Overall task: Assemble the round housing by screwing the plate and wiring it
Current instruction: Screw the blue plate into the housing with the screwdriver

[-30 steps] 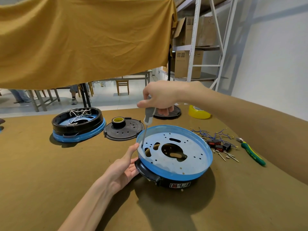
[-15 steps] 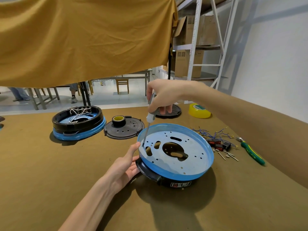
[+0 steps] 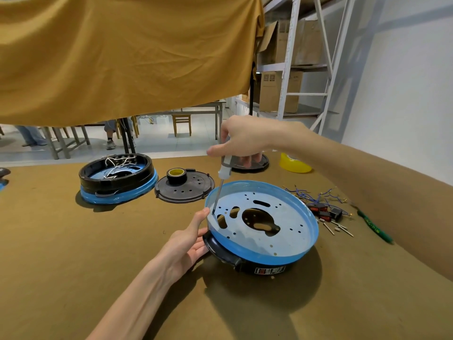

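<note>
1. Your right hand (image 3: 241,138) grips the grey and white handle of a slim screwdriver (image 3: 225,168) from above, fingers curled round it, the shaft angled down and slightly left.
2. The screwdriver tip meets the pale perforated metal plate (image 3: 267,225) near its left edge, just beside your left thumb.
3. That plate sits inside the round black housing with a blue rim (image 3: 263,257), which rests tilted on the brown desk (image 3: 73,253) in front of you.
4. Your left hand (image 3: 188,241) is relaxed and uncurled, palm up, its fingers under the housing's left side and its thumb touching the blue rim.
5. To the right of the housing lie loose blue wires (image 3: 316,195), small red and black switches (image 3: 324,212) and a green-handled tool (image 3: 373,228).
6. Further back on the left stands a second black and blue housing (image 3: 117,179) with white wires inside; beside it lies a flat black disc (image 3: 185,188) carrying a roll of yellow tape (image 3: 176,175).
</note>
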Motion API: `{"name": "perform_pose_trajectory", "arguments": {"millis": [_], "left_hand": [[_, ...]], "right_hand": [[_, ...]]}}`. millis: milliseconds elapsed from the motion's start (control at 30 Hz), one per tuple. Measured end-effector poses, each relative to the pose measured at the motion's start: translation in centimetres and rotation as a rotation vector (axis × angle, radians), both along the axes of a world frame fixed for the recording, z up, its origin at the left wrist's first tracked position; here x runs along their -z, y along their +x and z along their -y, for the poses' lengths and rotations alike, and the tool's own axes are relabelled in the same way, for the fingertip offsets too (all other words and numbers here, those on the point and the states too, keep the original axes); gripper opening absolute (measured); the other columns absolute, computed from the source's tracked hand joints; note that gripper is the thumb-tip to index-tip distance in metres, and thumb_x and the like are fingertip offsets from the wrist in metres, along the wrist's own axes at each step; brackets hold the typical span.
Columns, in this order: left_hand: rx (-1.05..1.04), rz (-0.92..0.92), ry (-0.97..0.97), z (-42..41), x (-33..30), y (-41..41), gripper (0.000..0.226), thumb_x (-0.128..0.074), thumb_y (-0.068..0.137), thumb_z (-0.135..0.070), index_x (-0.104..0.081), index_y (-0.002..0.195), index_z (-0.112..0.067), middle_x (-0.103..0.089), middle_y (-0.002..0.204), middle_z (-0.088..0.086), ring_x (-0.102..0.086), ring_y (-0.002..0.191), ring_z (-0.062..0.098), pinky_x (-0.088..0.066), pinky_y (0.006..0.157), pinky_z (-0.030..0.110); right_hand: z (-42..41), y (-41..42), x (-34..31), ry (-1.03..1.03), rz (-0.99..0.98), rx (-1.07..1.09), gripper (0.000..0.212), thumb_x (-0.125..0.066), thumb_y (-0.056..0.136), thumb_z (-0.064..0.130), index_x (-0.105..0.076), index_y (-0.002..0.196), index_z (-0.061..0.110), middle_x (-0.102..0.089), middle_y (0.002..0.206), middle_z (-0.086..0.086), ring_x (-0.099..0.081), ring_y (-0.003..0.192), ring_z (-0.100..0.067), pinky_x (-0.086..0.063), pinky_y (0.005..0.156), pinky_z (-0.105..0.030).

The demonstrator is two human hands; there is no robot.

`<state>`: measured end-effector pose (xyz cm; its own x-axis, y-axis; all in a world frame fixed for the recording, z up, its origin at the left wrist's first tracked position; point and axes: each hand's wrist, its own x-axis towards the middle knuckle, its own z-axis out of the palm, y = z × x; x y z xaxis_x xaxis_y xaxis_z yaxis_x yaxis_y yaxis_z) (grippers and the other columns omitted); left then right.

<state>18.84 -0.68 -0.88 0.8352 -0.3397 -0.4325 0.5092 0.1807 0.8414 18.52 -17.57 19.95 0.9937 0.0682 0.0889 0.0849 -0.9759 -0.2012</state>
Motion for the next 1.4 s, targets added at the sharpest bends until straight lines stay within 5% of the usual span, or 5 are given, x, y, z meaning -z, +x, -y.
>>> {"name": "perform_pose_trajectory", "arguments": {"millis": [133,333,1100,1233,1400], "left_hand": [[-0.012,-0.003,-0.002,0.0,-0.1,0.0,0.097,-0.086,0.058,-0.054,-0.054,0.132,0.0,-0.07,0.123,0.02,-0.077,0.095,0.028,-0.063,0.066,0.034],[-0.01,0.02,0.012,0.1,0.2,0.0,0.101,-0.085,0.056,-0.057,-0.053,0.132,0.0,-0.068,0.127,0.019,-0.074,0.103,0.028,-0.064,0.07,0.034],[-0.007,0.043,0.035,0.1,0.7,0.4,0.108,-0.085,0.048,-0.063,-0.054,0.132,-0.002,-0.068,0.13,0.018,-0.075,0.102,0.027,-0.063,0.072,0.035],[-0.009,0.037,0.029,0.1,0.7,0.5,0.107,-0.085,0.05,-0.062,-0.053,0.133,-0.002,-0.067,0.131,0.017,-0.074,0.102,0.027,-0.064,0.072,0.036],[-0.004,0.035,0.036,0.1,0.8,0.6,0.107,-0.085,0.053,-0.062,-0.053,0.135,-0.002,-0.069,0.128,0.017,-0.075,0.101,0.028,-0.064,0.074,0.037]], "right_hand": [[0.1,-0.6,-0.8,0.124,-0.092,-0.078,0.033,-0.076,0.089,0.02,-0.058,0.116,0.011,-0.072,0.074,-0.002,-0.067,0.05,-0.007,-0.052,0.047,-0.021],[-0.3,-0.3,0.8,0.035,0.049,-0.016,0.043,-0.063,0.099,0.044,-0.068,0.097,0.001,-0.075,0.066,-0.009,-0.073,0.054,-0.023,-0.054,0.044,-0.024],[-0.1,-0.8,-0.3,0.144,-0.081,-0.058,0.035,-0.071,0.095,0.018,-0.052,0.121,0.007,-0.073,0.082,-0.009,-0.068,0.049,-0.009,-0.052,0.045,-0.02],[-0.3,-0.3,0.5,0.007,0.024,-0.011,0.044,-0.062,0.1,0.043,-0.06,0.114,0.001,-0.075,0.069,-0.01,-0.071,0.048,-0.019,-0.049,0.04,-0.021],[0.1,-0.1,-0.6,0.129,-0.111,-0.053,0.038,-0.073,0.091,0.017,-0.051,0.121,0.011,-0.074,0.07,-0.003,-0.068,0.049,-0.01,-0.052,0.045,-0.021]]}}
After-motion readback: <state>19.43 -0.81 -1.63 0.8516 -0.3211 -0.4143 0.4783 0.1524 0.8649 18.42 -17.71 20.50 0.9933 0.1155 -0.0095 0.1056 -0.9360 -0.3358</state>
